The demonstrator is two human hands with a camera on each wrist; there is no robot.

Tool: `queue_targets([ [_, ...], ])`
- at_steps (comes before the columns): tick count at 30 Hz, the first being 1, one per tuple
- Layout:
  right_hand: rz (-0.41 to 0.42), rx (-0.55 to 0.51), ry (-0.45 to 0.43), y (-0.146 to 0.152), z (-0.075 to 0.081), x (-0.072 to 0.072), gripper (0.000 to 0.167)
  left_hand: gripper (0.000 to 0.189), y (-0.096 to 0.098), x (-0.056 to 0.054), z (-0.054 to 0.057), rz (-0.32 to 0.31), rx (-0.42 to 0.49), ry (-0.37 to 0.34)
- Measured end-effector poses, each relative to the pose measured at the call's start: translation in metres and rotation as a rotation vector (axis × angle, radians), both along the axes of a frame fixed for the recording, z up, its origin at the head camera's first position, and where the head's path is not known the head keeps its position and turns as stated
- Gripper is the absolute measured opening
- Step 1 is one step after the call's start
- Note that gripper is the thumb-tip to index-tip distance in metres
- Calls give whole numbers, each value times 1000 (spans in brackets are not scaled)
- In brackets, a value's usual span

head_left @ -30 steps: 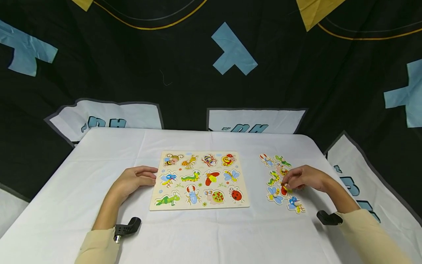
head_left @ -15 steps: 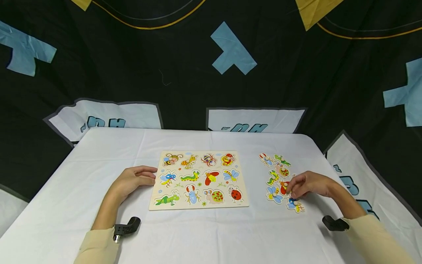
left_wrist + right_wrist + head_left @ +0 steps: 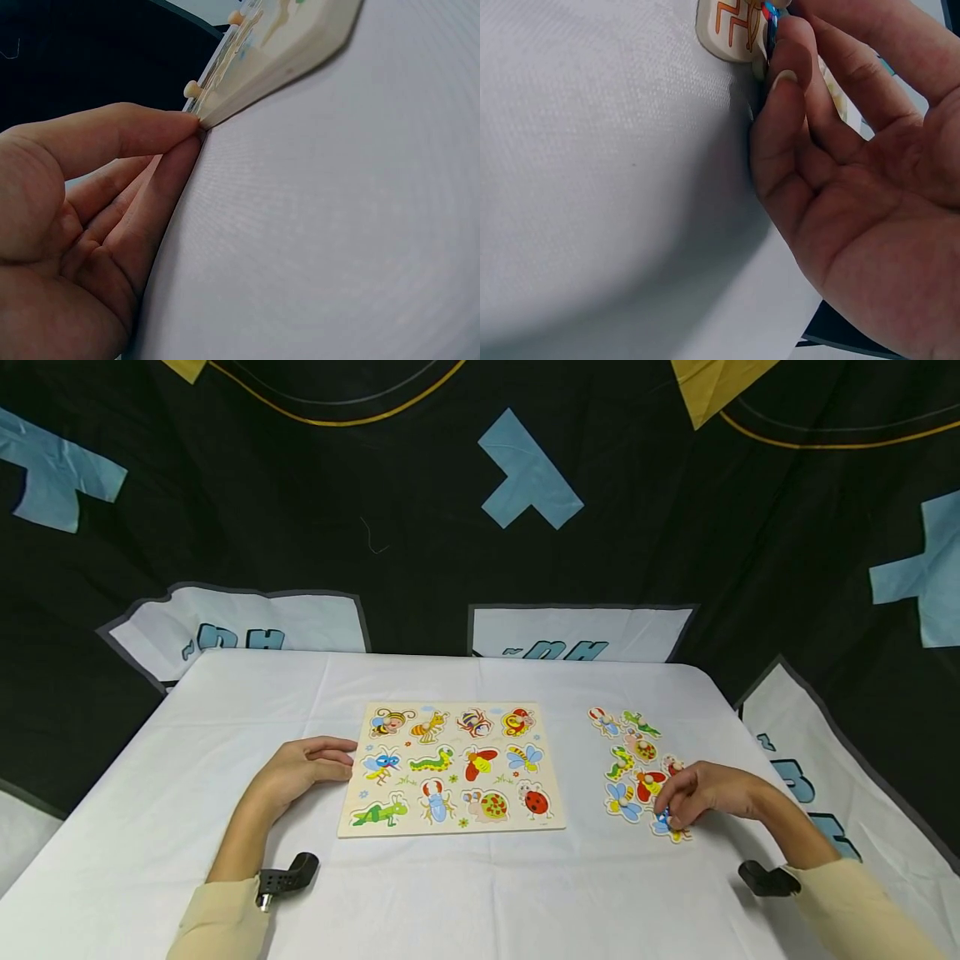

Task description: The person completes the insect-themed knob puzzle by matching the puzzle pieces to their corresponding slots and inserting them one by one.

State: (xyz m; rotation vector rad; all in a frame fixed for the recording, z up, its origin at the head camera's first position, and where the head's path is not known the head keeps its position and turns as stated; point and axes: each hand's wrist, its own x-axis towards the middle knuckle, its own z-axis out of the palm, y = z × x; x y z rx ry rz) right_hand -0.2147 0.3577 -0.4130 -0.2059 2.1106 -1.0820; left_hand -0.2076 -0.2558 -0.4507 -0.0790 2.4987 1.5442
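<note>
A wooden peg puzzle board (image 3: 457,822) with several insect pictures lies flat on the white table. At its left edge my left hand (image 3: 300,777) rests, thumb and fingers fairly straight and touching the rim; the left wrist view shows the fingertips (image 3: 187,124) at the board's corner. Right of the board, my right hand (image 3: 716,793) pinches at the mosquito puzzle piece (image 3: 670,828), which is partly covered by the fingers. Close by lie a red-winged firefly piece (image 3: 649,786), a blue-winged dragonfly piece (image 3: 622,802) and a partly hidden red piece (image 3: 672,765).
More loose pieces lie behind these: a green caterpillar (image 3: 620,763), a snail (image 3: 641,746), a stag beetle (image 3: 603,722) and a grasshopper (image 3: 640,723). White cloth covers the table (image 3: 420,902). A dark curtain (image 3: 412,527) hangs behind it.
My right hand has moved from the firefly piece toward me and to the right, onto the mosquito piece. The firefly piece is uncovered now. My left hand stays at the board's edge.
</note>
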Motion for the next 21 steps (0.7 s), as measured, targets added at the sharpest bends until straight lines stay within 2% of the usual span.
queue_targets([
  [9,16,-52,-54,5,-2,2,30,57,0,0,0,-8,-12,4],
  [21,-7,6,-27,0,-2,3,26,56,2,1,3,-11,-12,11],
])
